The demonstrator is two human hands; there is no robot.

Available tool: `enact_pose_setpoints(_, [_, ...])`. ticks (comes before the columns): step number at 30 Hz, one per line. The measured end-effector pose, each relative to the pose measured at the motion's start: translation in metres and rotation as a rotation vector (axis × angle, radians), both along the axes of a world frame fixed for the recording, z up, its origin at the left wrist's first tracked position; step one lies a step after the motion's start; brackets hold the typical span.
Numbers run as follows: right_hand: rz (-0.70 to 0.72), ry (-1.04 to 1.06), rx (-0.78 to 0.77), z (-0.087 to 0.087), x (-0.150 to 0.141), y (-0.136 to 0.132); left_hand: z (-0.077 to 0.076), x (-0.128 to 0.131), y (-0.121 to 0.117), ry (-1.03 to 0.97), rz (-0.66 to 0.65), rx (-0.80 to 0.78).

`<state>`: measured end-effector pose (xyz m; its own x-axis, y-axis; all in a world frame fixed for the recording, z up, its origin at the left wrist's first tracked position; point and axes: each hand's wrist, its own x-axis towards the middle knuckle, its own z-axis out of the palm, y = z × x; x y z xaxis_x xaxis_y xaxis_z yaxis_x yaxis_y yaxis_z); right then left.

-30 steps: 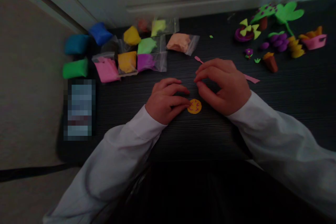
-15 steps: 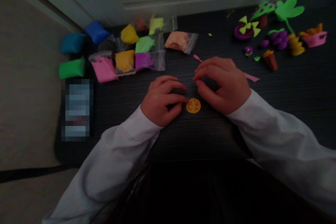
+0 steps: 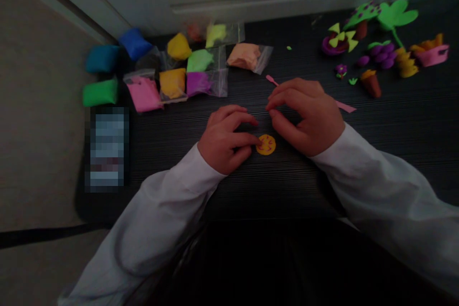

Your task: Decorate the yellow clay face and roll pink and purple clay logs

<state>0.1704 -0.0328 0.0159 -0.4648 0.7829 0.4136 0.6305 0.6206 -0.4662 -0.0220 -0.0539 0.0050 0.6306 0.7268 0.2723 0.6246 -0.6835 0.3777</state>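
A flat yellow clay disc [image 3: 266,146] with small purple strips on its face lies on the dark table. My left hand [image 3: 231,139] rests beside it with fingers apart, the index fingertip touching the disc's left edge. Above and right of the disc is my right hand [image 3: 304,114], its thumb and index fingertip pinched together. Whatever sits in that pinch, if anything, is too small to make out. A pink clay modelling tool [image 3: 347,106] passes behind my right hand, which hides its middle; whether the hand touches it I cannot tell.
Bags of coloured clay, including a pink one [image 3: 145,94] and a peach one [image 3: 244,56], lie at back left. A phone [image 3: 107,148] is at the left edge. Finished clay figures stand at back right, among them purple grapes [image 3: 383,55] and a brown cone [image 3: 371,84].
My left index finger has slid slightly further onto the disc's left side. The whole view has shifted a little; my right hand keeps its pinch.
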Motion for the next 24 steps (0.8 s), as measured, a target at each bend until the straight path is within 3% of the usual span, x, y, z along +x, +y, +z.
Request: enact_pose_setpoints(24, [0.004, 0.03, 0.015, -0.0007, -0.0002, 0.0007, -0.0022, -0.002, 0.0009, -0.053, -0.011, 0.012])
